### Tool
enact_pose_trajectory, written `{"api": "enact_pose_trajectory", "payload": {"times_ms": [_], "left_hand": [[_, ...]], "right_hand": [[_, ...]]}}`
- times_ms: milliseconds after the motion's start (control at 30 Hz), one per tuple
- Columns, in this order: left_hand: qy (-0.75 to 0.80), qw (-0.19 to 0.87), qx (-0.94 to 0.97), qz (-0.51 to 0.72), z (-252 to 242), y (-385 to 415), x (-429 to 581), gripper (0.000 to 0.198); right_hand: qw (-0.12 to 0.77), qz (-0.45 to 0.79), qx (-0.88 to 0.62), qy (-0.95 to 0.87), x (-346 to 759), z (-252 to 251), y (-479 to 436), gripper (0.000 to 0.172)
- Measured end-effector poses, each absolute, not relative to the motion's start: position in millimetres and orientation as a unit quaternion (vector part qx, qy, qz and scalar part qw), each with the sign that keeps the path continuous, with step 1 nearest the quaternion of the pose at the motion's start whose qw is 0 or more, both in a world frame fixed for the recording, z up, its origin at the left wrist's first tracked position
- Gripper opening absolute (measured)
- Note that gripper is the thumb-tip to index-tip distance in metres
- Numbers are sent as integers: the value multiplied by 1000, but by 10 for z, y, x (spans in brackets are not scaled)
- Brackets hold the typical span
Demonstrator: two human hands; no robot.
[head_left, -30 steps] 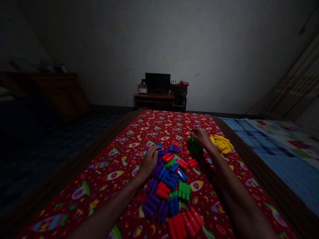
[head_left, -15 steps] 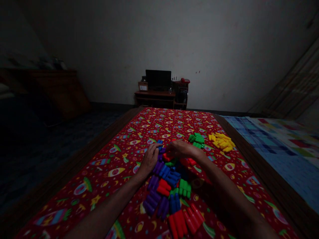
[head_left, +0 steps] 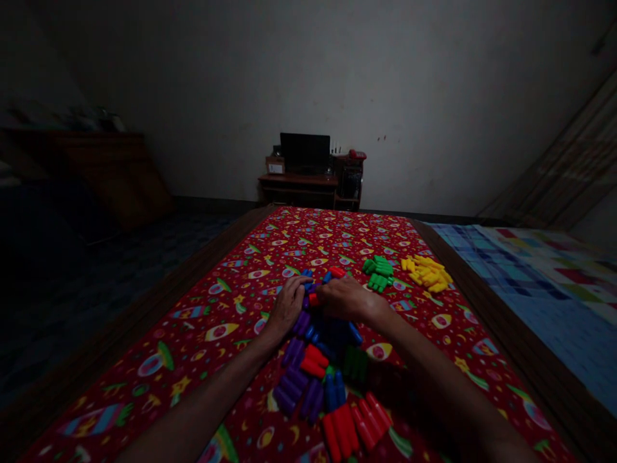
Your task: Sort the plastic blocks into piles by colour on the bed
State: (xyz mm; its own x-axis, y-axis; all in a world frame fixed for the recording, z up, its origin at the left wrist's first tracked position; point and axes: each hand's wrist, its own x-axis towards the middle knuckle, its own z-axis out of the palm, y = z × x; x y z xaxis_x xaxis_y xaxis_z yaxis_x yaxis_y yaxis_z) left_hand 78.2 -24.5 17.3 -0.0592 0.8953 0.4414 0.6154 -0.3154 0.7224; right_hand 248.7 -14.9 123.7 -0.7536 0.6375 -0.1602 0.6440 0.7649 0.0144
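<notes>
A pile of bullet-shaped plastic toy pieces, some joined in rows, lies on the red patterned cloth [head_left: 202, 360]. At its far left edge rests my left hand [head_left: 288, 305], fingers stretched beside and over blue pieces [head_left: 306, 273] and purple pieces [head_left: 302, 323]. My right hand [head_left: 346, 298] is closed over the middle of the pile, palm down, with a red piece [head_left: 314, 299] showing at its fingertips. It hides the pieces beneath it. Nearer me lie more purple pieces [head_left: 291, 390], red pieces [head_left: 340, 431], blue pieces [head_left: 335, 390] and shadowed green pieces [head_left: 355, 364].
Beyond my right hand sit a green group [head_left: 379, 265] and a yellow heap [head_left: 428, 273]. A desk with a monitor [head_left: 305, 153] stands at the far wall. A checked cloth [head_left: 496, 270] covers a surface on the right; a wooden cabinet [head_left: 116, 173] is at left.
My right hand has shifted slightly left and nearer, turning over the pile and covering pieces that showed before. My left hand has stayed nearly in place.
</notes>
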Motion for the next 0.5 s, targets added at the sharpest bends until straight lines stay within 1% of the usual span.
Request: {"api": "enact_pose_trajectory", "payload": {"times_ms": [133, 233, 367, 500], "left_hand": [[563, 147, 675, 453, 155, -229, 769, 38], [564, 143, 671, 461, 139, -221, 765, 37], [558, 146, 672, 464, 140, -226, 769, 36], [558, 142, 674, 463, 147, -228, 774, 35]], "right_hand": [[86, -78, 317, 941, 2562, 1240, 20, 26], [33, -104, 332, 937, 2706, 1326, 153, 27], [-46, -115, 417, 900, 2975, 1356, 406, 29], [-60, -88, 507, 855, 3204, 1193, 689, 29]]}}
